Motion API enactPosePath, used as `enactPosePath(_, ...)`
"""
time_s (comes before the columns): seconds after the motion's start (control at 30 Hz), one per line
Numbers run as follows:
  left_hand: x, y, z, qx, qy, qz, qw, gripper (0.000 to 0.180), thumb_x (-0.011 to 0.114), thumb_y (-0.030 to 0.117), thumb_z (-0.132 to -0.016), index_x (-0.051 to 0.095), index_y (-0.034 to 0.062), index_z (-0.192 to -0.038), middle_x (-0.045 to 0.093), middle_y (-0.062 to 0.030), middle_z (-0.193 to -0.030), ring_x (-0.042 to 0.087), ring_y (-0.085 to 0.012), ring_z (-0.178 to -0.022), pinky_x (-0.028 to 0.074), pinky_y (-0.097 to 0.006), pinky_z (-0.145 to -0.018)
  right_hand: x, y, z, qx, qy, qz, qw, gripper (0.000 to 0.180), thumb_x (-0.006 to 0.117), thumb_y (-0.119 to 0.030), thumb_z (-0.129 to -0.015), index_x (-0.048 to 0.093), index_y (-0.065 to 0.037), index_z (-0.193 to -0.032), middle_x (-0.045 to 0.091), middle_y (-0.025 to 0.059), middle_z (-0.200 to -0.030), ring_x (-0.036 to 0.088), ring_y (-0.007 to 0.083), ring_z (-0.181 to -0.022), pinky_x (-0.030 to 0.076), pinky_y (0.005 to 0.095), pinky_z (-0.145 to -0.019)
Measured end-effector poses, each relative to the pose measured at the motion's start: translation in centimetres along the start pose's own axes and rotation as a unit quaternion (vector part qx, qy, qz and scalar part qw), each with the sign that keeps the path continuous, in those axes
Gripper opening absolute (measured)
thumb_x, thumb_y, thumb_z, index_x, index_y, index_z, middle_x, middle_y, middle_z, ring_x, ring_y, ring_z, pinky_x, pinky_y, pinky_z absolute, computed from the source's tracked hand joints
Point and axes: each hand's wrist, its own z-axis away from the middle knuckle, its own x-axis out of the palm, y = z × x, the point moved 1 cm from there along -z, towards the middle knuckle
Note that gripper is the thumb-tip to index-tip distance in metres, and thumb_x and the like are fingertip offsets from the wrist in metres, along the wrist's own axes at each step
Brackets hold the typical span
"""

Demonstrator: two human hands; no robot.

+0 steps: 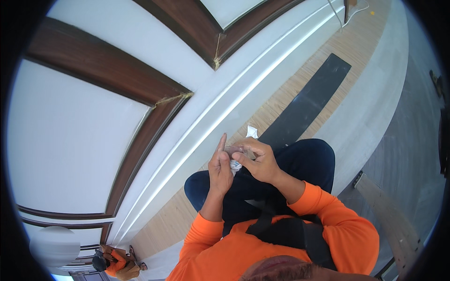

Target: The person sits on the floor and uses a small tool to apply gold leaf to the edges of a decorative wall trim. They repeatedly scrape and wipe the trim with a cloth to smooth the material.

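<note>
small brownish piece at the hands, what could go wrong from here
The small brownish piece sits at the fingers of the right hand, close against the left hand, so it might slip and drop.
The crumpled white wad right below could catch on the fingers or fall.
The dark board lies just beyond the knees; getting up carelessly might knock or scuff it.

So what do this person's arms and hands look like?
Both sleeves are plain bright orange: the left sleeve and the right sleeve stop short of the wrists. The left hand and right hand are bare, with no gloves. No watch shows.
</note>
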Motion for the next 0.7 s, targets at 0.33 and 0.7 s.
enactPosePath(0.33, -0.7, -3.8, -2.0, 0.001, -0.010, -0.136, 0.991, 0.022, 0.071, 0.023, -0.103, 0.072, 0.0014, -0.109, 0.070, -0.0024, -0.102, 0.061, -0.0101, -0.091, 0.049, -0.027, -0.082, -1.8, 2.1, -1.1, 0.113, 0.133, -0.111, 0.978, 0.020, 0.071, -0.011, -0.102, 0.075, 0.005, -0.113, 0.076, 0.0081, -0.098, 0.071, 0.0101, -0.079, 0.054, 0.0245, -0.066)
enactPosePath(0.7, 0.0, -4.4, -3.6, 0.011, -0.051, -0.065, 0.996, 0.017, 0.074, 0.018, -0.100, 0.073, 0.0010, -0.101, 0.073, -0.0064, -0.093, 0.064, -0.0142, -0.084, 0.049, -0.030, -0.081, -3.2, 1.9, -1.8, 0.070, 0.119, 0.012, 0.990, 0.022, 0.073, -0.011, -0.099, 0.074, 0.006, -0.114, 0.077, 0.0115, -0.100, 0.070, 0.0124, -0.091, 0.055, 0.0279, -0.081)
